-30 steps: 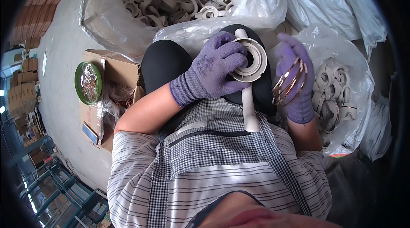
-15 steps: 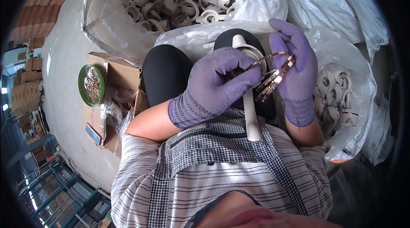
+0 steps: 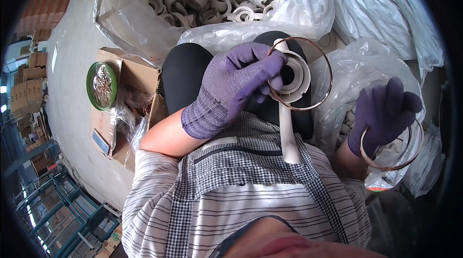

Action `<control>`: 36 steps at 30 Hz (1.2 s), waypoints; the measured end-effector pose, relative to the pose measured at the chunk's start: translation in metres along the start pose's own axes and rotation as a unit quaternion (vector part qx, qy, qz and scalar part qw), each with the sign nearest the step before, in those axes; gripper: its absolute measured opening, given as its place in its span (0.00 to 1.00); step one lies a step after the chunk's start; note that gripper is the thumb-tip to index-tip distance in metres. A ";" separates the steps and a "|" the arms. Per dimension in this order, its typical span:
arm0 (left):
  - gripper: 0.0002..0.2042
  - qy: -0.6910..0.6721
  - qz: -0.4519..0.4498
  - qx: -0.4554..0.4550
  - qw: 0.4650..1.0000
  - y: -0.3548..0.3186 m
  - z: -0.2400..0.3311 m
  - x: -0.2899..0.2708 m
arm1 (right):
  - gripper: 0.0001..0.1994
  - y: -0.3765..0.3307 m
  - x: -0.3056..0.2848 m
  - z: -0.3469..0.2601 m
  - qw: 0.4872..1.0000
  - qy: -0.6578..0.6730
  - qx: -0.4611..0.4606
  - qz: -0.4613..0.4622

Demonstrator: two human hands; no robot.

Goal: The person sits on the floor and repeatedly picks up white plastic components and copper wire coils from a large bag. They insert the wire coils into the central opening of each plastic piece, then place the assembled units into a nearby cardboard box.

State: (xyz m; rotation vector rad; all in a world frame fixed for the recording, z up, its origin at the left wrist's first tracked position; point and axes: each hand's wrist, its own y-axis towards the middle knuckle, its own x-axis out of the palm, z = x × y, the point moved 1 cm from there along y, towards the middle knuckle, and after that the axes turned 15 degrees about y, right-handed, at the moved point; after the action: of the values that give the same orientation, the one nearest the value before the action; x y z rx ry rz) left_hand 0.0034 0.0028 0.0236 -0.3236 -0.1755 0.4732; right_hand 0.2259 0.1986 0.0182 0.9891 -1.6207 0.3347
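My left hand (image 3: 236,84), in a purple knit glove, pinches a thin copper-coloured ring (image 3: 331,75) between thumb and fingers. Behind that ring, a pale plastic part (image 3: 303,72) with a round stepped opening and a long handle (image 3: 289,135) rests against my lap. My right hand (image 3: 386,113), gloved the same way, is out to the right above a clear plastic bag (image 3: 376,48). Its fingers are stretched out, and one or more similar bands (image 3: 400,167) hang around its wrist. Pale ring-shaped parts (image 3: 393,148) in that bag are partly hidden by this hand.
A large clear bag (image 3: 120,26) full of pale plastic parts (image 3: 212,2) stands in front of my knees. To the left is an open cardboard box (image 3: 140,77) with a green round dish (image 3: 88,86) of shiny bands on it. A phone-like flat object (image 3: 101,142) lies nearby.
My right hand has left the pale part and moved right, with bands now around its wrist. My left hand now holds a single ring spread out over the part's opening.
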 end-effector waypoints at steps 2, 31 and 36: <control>0.10 -0.004 -0.003 0.001 1.000 0.001 -0.001 0.000 | 0.08 0.007 -0.009 -0.003 0.997 0.000 0.065 -0.039; 0.14 -0.071 -0.058 -0.001 0.996 -0.001 -0.007 -0.003 | 0.31 -0.017 -0.008 0.061 0.931 -0.347 0.115 0.010; 0.24 -0.097 -0.074 0.021 0.992 -0.001 -0.012 -0.005 | 0.34 -0.013 0.009 0.066 0.929 -0.340 0.111 0.097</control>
State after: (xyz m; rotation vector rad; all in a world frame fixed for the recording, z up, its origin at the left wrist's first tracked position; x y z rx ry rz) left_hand 0.0021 -0.0035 0.0124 -0.2201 -0.3762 0.3599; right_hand 0.1913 0.1419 0.0021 1.1979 -2.3627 0.3335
